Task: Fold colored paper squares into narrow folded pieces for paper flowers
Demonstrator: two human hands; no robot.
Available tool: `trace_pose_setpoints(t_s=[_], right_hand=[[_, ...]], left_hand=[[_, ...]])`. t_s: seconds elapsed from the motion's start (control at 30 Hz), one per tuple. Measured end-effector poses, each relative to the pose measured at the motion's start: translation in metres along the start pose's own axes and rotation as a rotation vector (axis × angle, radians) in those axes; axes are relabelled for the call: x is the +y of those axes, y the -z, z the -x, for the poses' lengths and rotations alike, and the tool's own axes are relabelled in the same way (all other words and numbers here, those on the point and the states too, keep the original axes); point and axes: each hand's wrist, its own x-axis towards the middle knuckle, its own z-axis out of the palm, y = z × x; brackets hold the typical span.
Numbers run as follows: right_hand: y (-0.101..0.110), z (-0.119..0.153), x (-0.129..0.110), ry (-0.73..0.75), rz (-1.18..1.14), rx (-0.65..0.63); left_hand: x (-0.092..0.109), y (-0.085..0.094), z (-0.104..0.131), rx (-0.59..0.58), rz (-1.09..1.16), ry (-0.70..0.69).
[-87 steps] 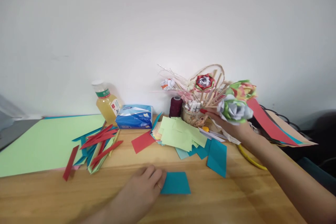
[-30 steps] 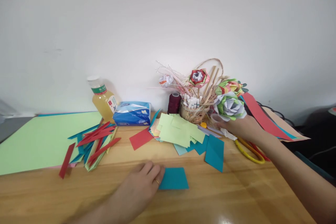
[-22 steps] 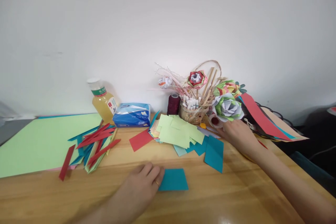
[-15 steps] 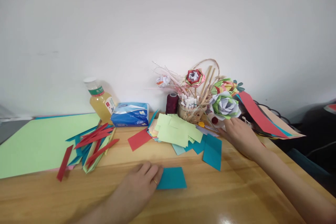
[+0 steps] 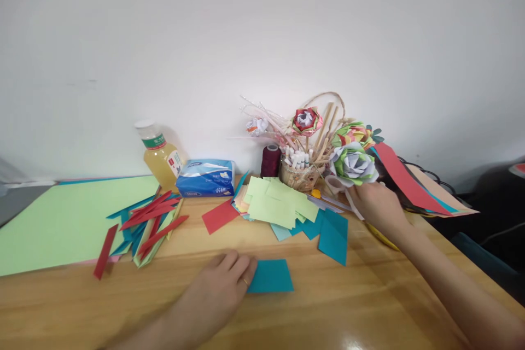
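Observation:
My left hand (image 5: 223,290) is closed over the left end of a small teal paper rectangle (image 5: 271,276) lying on the table, its fingertips pressed together on the paper. My right hand (image 5: 379,208) reaches to the back right, its fingers curled at a white roll of tape (image 5: 337,185), with a white strip (image 5: 355,203) beside them. A white and green paper flower (image 5: 354,164) hangs just above and partly hides the fingertips. A pile of pale green paper squares (image 5: 273,202) lies between the hands, with a folded teal sheet (image 5: 333,236) beside it.
A basket (image 5: 301,178) with sticks, markers and paper flowers stands by the wall, beside a dark red thread spool (image 5: 270,161). A tissue pack (image 5: 206,178), a drink bottle (image 5: 161,161), folded strips (image 5: 151,224) and a large green sheet (image 5: 74,224) are left. Coloured sheets (image 5: 410,180) overhang at right.
My right hand has lifted slightly and drawn back; the white roll has turned, and a strip and a yellow object beneath the hand now show. My left hand stays on the teal paper.

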Motion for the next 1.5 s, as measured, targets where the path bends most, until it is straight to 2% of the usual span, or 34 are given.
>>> trace_pose_setpoints(t_s=[0.17, 0.27, 0.37, 0.47, 0.5, 0.57, 0.63, 0.73, 0.83, 0.97, 1.1, 1.2, 1.3, 1.5], right_hand=[[0.018, 0.009, 0.006, -0.084, -0.062, 0.017], [0.030, 0.028, -0.001, 0.018, -0.178, -0.060], [0.044, 0.055, -0.034, 0.236, -0.341, -0.146], [0.050, 0.079, -0.087, 0.535, -0.532, -0.133], [0.048, 0.085, -0.104, 0.609, -0.536, -0.122], [0.041, 0.091, -0.131, 0.735, -0.533, -0.002], [0.030, 0.092, -0.143, 0.792, -0.522, 0.047], [0.019, 0.088, -0.140, 0.833, -0.547, 0.061], [0.017, 0.082, -0.131, 0.838, -0.590, 0.081], [0.018, 0.083, -0.132, 0.762, -0.658, 0.107], [0.015, 0.089, -0.135, 0.651, -0.663, 0.032], [0.013, 0.090, -0.134, 0.603, -0.640, -0.016], [0.013, 0.085, -0.131, 0.546, -0.631, -0.030], [0.013, 0.075, -0.127, 0.456, -0.721, -0.175]], left_hand=[[0.000, 0.003, 0.002, -0.025, 0.016, 0.017], [-0.001, 0.005, 0.001, -0.030, 0.037, 0.013], [0.000, 0.007, -0.002, -0.030, 0.063, 0.035], [0.003, 0.011, -0.005, -0.016, 0.078, 0.116], [0.005, 0.013, -0.005, -0.007, 0.084, 0.145], [0.006, 0.015, -0.005, 0.016, 0.091, 0.179], [0.004, 0.015, -0.001, 0.061, 0.092, 0.158], [-0.001, 0.012, 0.010, 0.181, 0.102, 0.065], [-0.005, 0.009, 0.021, 0.303, 0.170, 0.038], [-0.006, 0.008, 0.027, 0.406, 0.363, 0.102], [-0.009, 0.006, 0.026, 0.461, 0.564, 0.128], [-0.012, 0.004, 0.024, 0.468, 0.712, 0.149], [-0.013, 0.005, 0.021, 0.449, 0.854, 0.258], [-0.010, 0.013, 0.016, 0.313, 1.038, 0.472]])
